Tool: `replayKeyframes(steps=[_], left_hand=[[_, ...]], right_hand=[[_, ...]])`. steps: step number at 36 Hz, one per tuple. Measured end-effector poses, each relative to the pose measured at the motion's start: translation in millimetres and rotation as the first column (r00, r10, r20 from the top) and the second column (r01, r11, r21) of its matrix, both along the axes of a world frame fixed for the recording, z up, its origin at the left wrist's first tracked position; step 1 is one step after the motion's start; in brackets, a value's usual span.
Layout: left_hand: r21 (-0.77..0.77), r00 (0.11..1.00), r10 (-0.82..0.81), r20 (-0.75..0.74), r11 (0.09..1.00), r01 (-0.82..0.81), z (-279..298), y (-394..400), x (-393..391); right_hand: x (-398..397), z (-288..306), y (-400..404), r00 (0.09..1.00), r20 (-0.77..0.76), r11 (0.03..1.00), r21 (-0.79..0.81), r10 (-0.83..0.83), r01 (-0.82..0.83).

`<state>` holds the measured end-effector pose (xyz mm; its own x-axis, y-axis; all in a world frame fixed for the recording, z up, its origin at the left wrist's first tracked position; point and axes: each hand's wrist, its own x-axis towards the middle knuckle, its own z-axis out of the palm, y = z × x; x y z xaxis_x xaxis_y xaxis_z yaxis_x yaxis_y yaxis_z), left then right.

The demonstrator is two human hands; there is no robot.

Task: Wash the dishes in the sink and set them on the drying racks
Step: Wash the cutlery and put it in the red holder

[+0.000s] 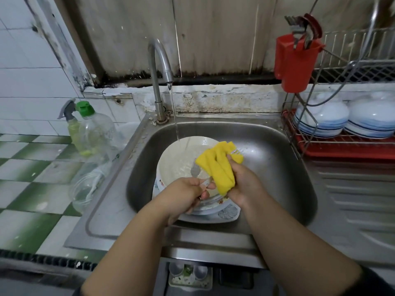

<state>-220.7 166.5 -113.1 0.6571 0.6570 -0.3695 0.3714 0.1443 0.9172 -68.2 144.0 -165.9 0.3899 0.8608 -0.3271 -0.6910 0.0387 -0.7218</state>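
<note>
Head view is showing the left hand [188, 193] pinching the handle of a fork [195, 170], its tines pointing up over a cream bowl [177, 159] that is sitting in the sink [267, 167]. The right hand [243, 180] is gripping a yellow cloth [218, 165], folded and bunched, with a second fork's tines [236, 151] poking out at its top edge (the rest of it is hidden in the cloth). Water is running from the tap [160, 67] and landing on the bowl's far rim; the bowl is looking wet and filmy, and it is resting on patterned plates [226, 212] stacked under it. To the right, a rack [342, 144] is holding upturned white-and-blue bowls [322, 118], with a red cutlery holder [295, 60] hanging at its corner. To the left of the sink, a green-capped bottle [94, 129] and a spray bottle [70, 122] are standing on the tiled counter.
</note>
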Motion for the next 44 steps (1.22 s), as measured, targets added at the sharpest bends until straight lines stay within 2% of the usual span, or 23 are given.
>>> replayKeyframes(steps=[5, 7, 10, 15, 20, 24, 29, 33, 37, 41, 44], left_hand=[[-0.038, 1.0, -0.018, -0.014, 0.999, 0.018, 1.4, 0.0, -4.0], [-0.052, 1.0, -0.018, -0.011, 0.999, 0.017, -0.6, 0.1, -5.3], [-0.049, 1.0, 0.001, -0.004, 0.999, -0.001, -1.8, 1.5, -5.0], [0.006, 1.0, 0.002, 0.011, 1.0, -0.002, -0.6, 2.3, 3.6], [-0.001, 0.999, 0.028, -0.018, 1.0, -0.028, 2.0, 0.0, 8.8], [-0.02, 0.997, 0.03, -0.068, 0.999, -0.031, 4.1, 1.1, 6.3], [0.082, 0.993, -0.005, -0.116, 0.997, 0.014, 10.8, 5.7, 2.4], [0.203, 0.979, 0.014, -0.203, 0.979, 0.028, 16.4, 5.5, 10.5], [0.101, 0.985, -0.033, -0.167, 0.994, 0.05, 17.9, 7.3, 4.6], [-0.138, 0.993, 0.114, 0.028, 0.984, -0.109, 22.7, 9.3, -0.1], [-0.149, 0.99, 0.11, 0.092, 0.984, -0.096, 22.6, 8.9, 2.9]], right_hand=[[8.4, -9.0, 3.7, 0.98, 0.06, 0.981, 0.039, -0.191, 0.189], [6.3, -11.0, 4.9, 0.971, 0.066, 0.973, 0.047, -0.228, 0.225], [-0.3, -6.6, 6.3, 0.968, 0.053, 0.969, -0.022, -0.247, 0.248], [-22.2, 6.0, 9.6, 0.986, -0.115, 0.987, -0.112, -0.124, 0.111], [-21.5, 10.2, 2.9, 0.995, -0.098, 0.988, -0.145, 0.033, -0.048], [-22.5, 20.5, -1.9, 0.998, -0.064, 0.981, -0.187, 0.028, -0.04], [-14.9, 38.0, 4.2, 0.976, -0.144, 0.98, -0.142, -0.162, 0.142], [-40.3, 32.6, 2.8, 0.99, -0.13, 0.98, -0.195, -0.058, 0.032], [-39.5, 38.7, -3.5, 0.997, -0.078, 0.985, -0.174, -0.027, 0.013], [-32.7, 47.6, -2.5, 0.991, -0.131, 0.989, -0.148, -0.02, 0.0], [-37.6, 51.3, -3.6, 0.994, -0.106, 0.983, -0.177, 0.04, -0.058]])
